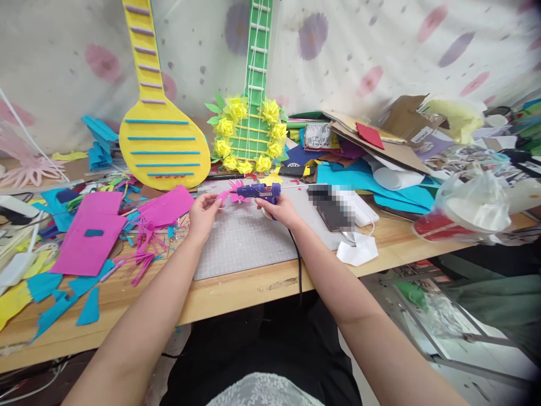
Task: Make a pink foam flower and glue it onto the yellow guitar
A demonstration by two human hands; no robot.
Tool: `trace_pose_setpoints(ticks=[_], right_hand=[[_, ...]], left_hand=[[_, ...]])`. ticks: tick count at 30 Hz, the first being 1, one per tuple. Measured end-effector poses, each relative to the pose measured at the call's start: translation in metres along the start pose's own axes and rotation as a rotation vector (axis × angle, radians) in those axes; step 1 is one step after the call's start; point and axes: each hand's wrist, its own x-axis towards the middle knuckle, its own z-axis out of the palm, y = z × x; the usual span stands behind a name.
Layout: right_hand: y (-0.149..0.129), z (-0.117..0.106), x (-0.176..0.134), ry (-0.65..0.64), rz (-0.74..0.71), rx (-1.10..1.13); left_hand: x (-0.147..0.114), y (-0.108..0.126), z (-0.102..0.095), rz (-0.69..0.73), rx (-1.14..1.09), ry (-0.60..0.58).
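Two bare hands meet over the grey cutting mat (245, 242), each with its fingers closed on something. Above the mat's far left part, the left hand (203, 212) pinches a small pink paper piece (222, 197) between thumb and fingertips. Opposite it, over the far middle of the mat, the right hand (281, 208) wraps its fingers round the handle of a purple glue gun (267, 193). Its nozzle points left, close to the pink piece; whether they touch I cannot tell. A pink paper flower (239, 190) shows behind the nozzle, at the mat's far side. The black cord (300, 265) hangs over the mat's near edge.

Small pale print marks the glue gun's body, too tiny to read. Beyond the mat to the right, a cardboard box (406, 118) bears a white label with dark lettering I cannot make out, and a printed packet (320, 137) is equally illegible. A phone (332, 213), partly pixelated, lies at the mat's right side.

Behind the mat stand a yellow instrument-shaped cutout (164, 145), to the left, and a green one (250, 140) ringed with yellow paper flowers (235, 107). Magenta sheets (87, 251) lie left of the mat.
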Motion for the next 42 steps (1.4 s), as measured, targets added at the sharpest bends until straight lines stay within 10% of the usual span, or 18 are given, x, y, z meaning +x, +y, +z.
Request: trace_pose_setpoints(ticks=[7, 17, 42], right_hand=[[-0.006, -0.009, -0.005, -0.088, 0.000, 0.069], [-0.004, 0.002, -0.004, -0.073, -0.004, 0.032], [0.005, 0.001, 0.000, -0.044, 0.033, -0.051]], left_hand=[[-0.006, 0.023, -0.003, -0.541, -0.465, -0.152], [-0.012, 0.031, -0.005, -0.897, -0.886, -0.158], [-0.011, 0.029, -0.004, -0.956, -0.947, -0.152]])
